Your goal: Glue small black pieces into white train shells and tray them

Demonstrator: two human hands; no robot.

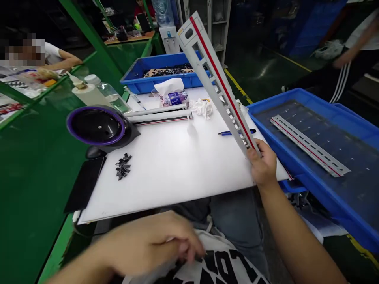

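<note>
My right hand (263, 162) is closed around the lower end of a long pale slotted strip (207, 59). A red line runs along the strip, which slants up and left above the table. My left hand (160, 240), slightly blurred, is in front of my shirt at the bottom. Its fingers are curled inward; what they hold, if anything, cannot be made out. Small black pieces (122, 166) lie in a pile on the white tabletop (171, 169). A blue pen-like tool (233, 133) rests behind the raised strip.
Similar strips (166, 116) lie at the table's back, near a tissue pack (174, 96) and crumpled tissue (203, 107). A purple-rimmed black device (97, 126) and bottles stand left. Another slotted strip (309, 145) lies in the blue tray (266, 102). A blue bin (139, 83) stands behind. People are nearby.
</note>
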